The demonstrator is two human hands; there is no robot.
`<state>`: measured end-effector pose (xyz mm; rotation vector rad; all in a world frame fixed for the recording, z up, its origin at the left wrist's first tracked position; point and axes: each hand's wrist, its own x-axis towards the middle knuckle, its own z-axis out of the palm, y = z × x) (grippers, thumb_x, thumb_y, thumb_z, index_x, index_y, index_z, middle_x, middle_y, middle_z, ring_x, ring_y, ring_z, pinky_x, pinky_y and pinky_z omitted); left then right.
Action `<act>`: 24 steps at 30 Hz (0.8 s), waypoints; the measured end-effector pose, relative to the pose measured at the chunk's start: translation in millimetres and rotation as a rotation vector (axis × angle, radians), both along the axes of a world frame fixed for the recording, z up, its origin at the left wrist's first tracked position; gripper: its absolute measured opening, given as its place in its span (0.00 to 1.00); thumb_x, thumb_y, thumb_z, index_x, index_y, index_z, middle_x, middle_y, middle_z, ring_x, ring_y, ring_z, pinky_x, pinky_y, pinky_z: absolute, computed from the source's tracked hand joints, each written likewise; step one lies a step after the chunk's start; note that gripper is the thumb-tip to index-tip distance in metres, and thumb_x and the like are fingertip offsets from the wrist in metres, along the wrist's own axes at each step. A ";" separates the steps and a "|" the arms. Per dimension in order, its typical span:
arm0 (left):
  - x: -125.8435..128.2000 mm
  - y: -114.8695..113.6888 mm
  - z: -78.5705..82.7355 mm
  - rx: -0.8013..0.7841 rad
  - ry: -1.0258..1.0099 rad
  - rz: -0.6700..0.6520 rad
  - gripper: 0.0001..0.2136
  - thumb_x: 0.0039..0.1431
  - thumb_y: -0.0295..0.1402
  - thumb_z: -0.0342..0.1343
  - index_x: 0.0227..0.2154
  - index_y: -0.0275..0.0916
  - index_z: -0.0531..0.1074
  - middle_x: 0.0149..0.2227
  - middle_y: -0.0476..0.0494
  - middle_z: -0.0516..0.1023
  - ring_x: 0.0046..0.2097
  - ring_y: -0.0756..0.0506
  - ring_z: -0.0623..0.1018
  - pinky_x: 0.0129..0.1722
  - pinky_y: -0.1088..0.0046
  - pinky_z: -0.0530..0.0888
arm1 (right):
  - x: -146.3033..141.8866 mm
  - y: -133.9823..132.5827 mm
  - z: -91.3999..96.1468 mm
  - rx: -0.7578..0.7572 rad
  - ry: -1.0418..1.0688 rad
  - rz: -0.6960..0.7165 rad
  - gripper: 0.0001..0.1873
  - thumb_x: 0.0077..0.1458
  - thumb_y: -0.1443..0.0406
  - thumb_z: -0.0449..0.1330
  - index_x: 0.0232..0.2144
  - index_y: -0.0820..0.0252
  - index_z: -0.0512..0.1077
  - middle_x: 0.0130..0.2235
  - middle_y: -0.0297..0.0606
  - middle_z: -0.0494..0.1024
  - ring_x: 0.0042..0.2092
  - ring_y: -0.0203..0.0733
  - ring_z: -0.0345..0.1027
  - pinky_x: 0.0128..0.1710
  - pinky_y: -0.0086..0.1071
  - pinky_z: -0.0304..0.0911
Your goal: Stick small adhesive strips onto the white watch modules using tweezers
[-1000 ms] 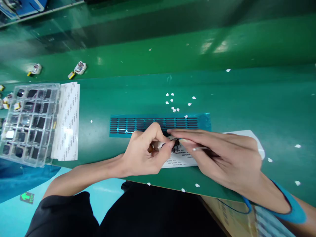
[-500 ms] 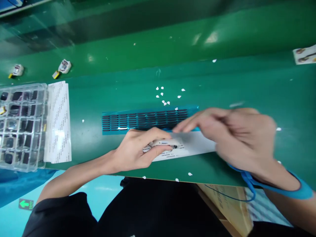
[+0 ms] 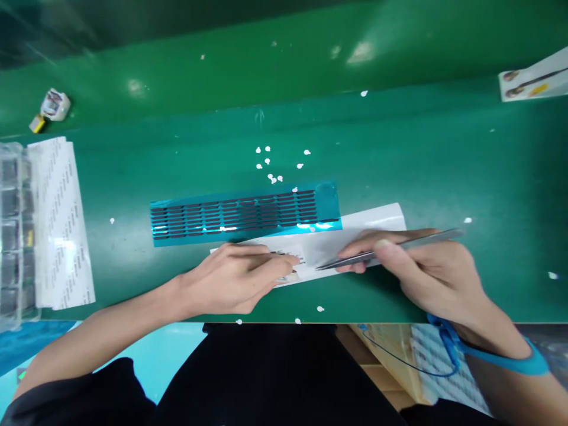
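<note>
My left hand (image 3: 235,281) lies flat on a white label sheet (image 3: 364,228) near the table's front edge, fingertips pressing a small part against it. My right hand (image 3: 426,269) holds metal tweezers (image 3: 390,248), whose tips point left and touch the sheet just right of my left fingertips. Just behind the sheet lies a blue strip (image 3: 244,214) with rows of dark slots, its right end overlapping the sheet. A blue wrist strap (image 3: 501,355) with a cord circles my right wrist.
A clear compartment tray (image 3: 13,231) with dark parts stands at the far left, beside a stack of white sheets (image 3: 60,222). Small white paper bits (image 3: 270,163) dot the green mat. A small component (image 3: 53,106) lies back left; a printed card (image 3: 532,83) back right.
My right hand swung out to the right and came back holding the tweezers low over the sheet. My left hand flattened onto the sheet. The view shifted right.
</note>
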<state>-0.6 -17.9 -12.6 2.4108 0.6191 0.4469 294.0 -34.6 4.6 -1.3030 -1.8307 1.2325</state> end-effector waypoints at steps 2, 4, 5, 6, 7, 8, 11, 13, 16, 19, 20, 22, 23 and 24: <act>1.1 1.0 1.8 0.047 -0.033 -0.007 0.09 0.72 0.24 0.48 0.49 0.36 0.70 0.46 0.40 0.87 0.37 0.45 0.85 0.39 0.70 0.84 | 2.3 1.8 0.2 0.038 -0.031 0.015 0.25 0.73 0.55 0.57 0.25 0.53 0.81 0.32 0.36 0.85 0.30 0.43 0.80 0.33 0.32 0.77; 2.2 1.3 2.8 0.066 -0.045 0.001 0.09 0.72 0.23 0.48 0.49 0.35 0.70 0.44 0.40 0.87 0.35 0.45 0.84 0.40 0.69 0.84 | 2.3 4.2 -0.4 0.083 -0.032 0.023 0.21 0.70 0.60 0.59 0.24 0.53 0.79 0.31 0.34 0.84 0.28 0.42 0.79 0.31 0.31 0.77; 2.7 1.3 2.9 0.069 -0.050 0.005 0.09 0.72 0.23 0.48 0.49 0.35 0.70 0.43 0.39 0.87 0.35 0.45 0.84 0.39 0.69 0.84 | 1.6 5.2 -0.8 0.104 -0.031 0.034 0.20 0.69 0.63 0.59 0.24 0.54 0.79 0.30 0.34 0.84 0.28 0.41 0.79 0.30 0.30 0.77; 3.2 1.2 2.9 0.072 -0.054 0.007 0.09 0.72 0.23 0.48 0.49 0.35 0.70 0.43 0.39 0.87 0.34 0.45 0.84 0.38 0.69 0.84 | 0.6 6.1 -1.1 0.123 -0.029 0.045 0.19 0.68 0.65 0.59 0.24 0.54 0.78 0.30 0.34 0.84 0.28 0.41 0.79 0.30 0.28 0.76; 3.6 1.1 2.7 0.076 -0.057 0.008 0.09 0.71 0.23 0.48 0.49 0.34 0.70 0.43 0.39 0.87 0.34 0.44 0.84 0.38 0.69 0.84 | -0.5 6.6 -1.2 0.140 -0.027 0.056 0.19 0.68 0.66 0.59 0.24 0.55 0.78 0.30 0.34 0.84 0.28 0.40 0.80 0.29 0.27 0.76; 4.0 1.1 2.4 0.082 -0.062 0.007 0.09 0.71 0.22 0.48 0.49 0.34 0.70 0.42 0.39 0.87 0.34 0.44 0.84 0.37 0.69 0.84 | -1.5 6.7 -1.1 0.155 -0.025 0.059 0.18 0.67 0.67 0.59 0.24 0.56 0.79 0.30 0.34 0.84 0.28 0.39 0.80 0.29 0.25 0.75; 4.7 0.8 1.9 0.093 -0.056 0.006 0.10 0.71 0.22 0.47 0.50 0.34 0.70 0.41 0.39 0.87 0.34 0.43 0.84 0.34 0.69 0.83 | -2.8 5.7 0.1 0.147 -0.027 0.044 0.18 0.69 0.68 0.58 0.26 0.56 0.81 0.30 0.33 0.84 0.29 0.36 0.80 0.30 0.21 0.74; 4.4 0.6 1.9 0.089 -0.054 0.005 0.09 0.72 0.23 0.47 0.50 0.35 0.69 0.41 0.40 0.87 0.34 0.44 0.84 0.35 0.68 0.84 | -2.3 5.1 1.0 0.139 -0.021 0.051 0.18 0.69 0.68 0.58 0.28 0.56 0.81 0.32 0.33 0.85 0.30 0.36 0.80 0.31 0.19 0.74; 2.9 0.3 1.7 0.076 -0.044 0.008 0.10 0.73 0.24 0.46 0.51 0.36 0.69 0.40 0.41 0.87 0.37 0.44 0.86 0.39 0.67 0.85 | 0.2 6.6 1.5 0.157 -0.003 0.103 0.18 0.68 0.69 0.59 0.26 0.56 0.79 0.34 0.33 0.85 0.33 0.37 0.82 0.36 0.18 0.75; 2.0 -0.3 -0.4 0.058 -0.011 0.008 0.11 0.73 0.26 0.45 0.52 0.36 0.70 0.38 0.42 0.86 0.38 0.43 0.86 0.40 0.67 0.85 | 4.9 10.1 0.5 0.133 0.037 0.138 0.18 0.70 0.69 0.59 0.26 0.56 0.80 0.35 0.36 0.85 0.35 0.39 0.82 0.38 0.20 0.76; 2.1 -0.9 -1.4 0.050 -0.009 0.008 0.11 0.73 0.26 0.45 0.52 0.36 0.70 0.39 0.41 0.87 0.37 0.43 0.86 0.40 0.66 0.85 | 6.8 10.9 0.0 0.111 0.067 0.140 0.19 0.71 0.68 0.59 0.27 0.56 0.81 0.34 0.37 0.85 0.34 0.39 0.82 0.37 0.22 0.77; 3.0 -2.8 -2.8 0.018 -0.063 0.029 0.12 0.73 0.24 0.46 0.52 0.36 0.71 0.42 0.40 0.87 0.38 0.44 0.86 0.41 0.67 0.85 | 9.7 11.5 -0.1 0.052 0.149 0.132 0.20 0.74 0.64 0.58 0.30 0.54 0.83 0.34 0.39 0.85 0.32 0.41 0.82 0.34 0.25 0.78; 3.6 -3.9 -2.6 -0.010 -0.130 0.048 0.11 0.72 0.24 0.47 0.51 0.35 0.72 0.44 0.39 0.87 0.40 0.44 0.86 0.43 0.67 0.85 | 10.4 11.2 0.6 0.033 0.194 0.110 0.19 0.74 0.61 0.58 0.32 0.53 0.84 0.34 0.40 0.85 0.30 0.41 0.81 0.31 0.27 0.78; 4.1 -5.1 -1.5 -0.048 -0.212 0.073 0.10 0.72 0.23 0.49 0.50 0.35 0.73 0.46 0.38 0.86 0.42 0.44 0.87 0.44 0.68 0.85 | 10.0 10.6 1.9 0.024 0.229 0.079 0.18 0.74 0.59 0.60 0.33 0.52 0.85 0.33 0.40 0.85 0.29 0.43 0.81 0.29 0.29 0.78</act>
